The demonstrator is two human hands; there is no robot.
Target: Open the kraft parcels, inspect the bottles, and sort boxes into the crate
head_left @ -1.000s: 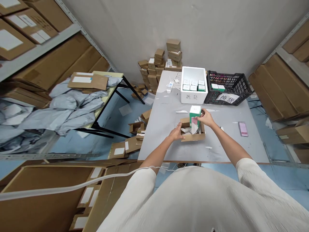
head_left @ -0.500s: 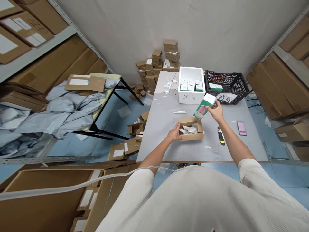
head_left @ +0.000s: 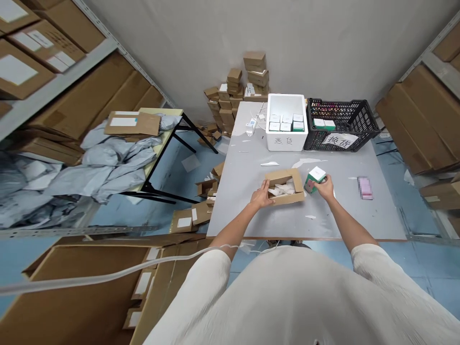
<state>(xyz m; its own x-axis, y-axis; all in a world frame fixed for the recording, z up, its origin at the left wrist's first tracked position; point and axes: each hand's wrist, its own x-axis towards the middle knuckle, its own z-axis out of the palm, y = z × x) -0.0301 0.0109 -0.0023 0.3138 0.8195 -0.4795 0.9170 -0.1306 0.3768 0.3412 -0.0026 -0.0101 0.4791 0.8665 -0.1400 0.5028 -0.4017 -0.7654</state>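
Observation:
A small open cardboard box [head_left: 286, 199] with crumpled white paper [head_left: 282, 188] inside rests on the grey table [head_left: 237, 191]. My left hand [head_left: 261, 195] grips its left end, thumb at the near side and fingers at the far side. Just right of that box, my right hand [head_left: 325, 187] is closed on a green and white product box [head_left: 315, 179], held upright with its white top facing up. Whether its bottom touches the table I cannot tell. The utility knife is not visible now.
Behind stand a white foam box [head_left: 285, 143] and a black plastic crate [head_left: 366, 127], both holding green and white boxes. A pink phone-like item [head_left: 365, 188] lies right. Paper scraps [head_left: 269, 164] dot the table. Grey mail bags [head_left: 108, 163] cover a side table.
My right hand has lowered the green and white box from above the cardboard box's back edge to its right side and turned it upright. My left hand still grips the cardboard box.

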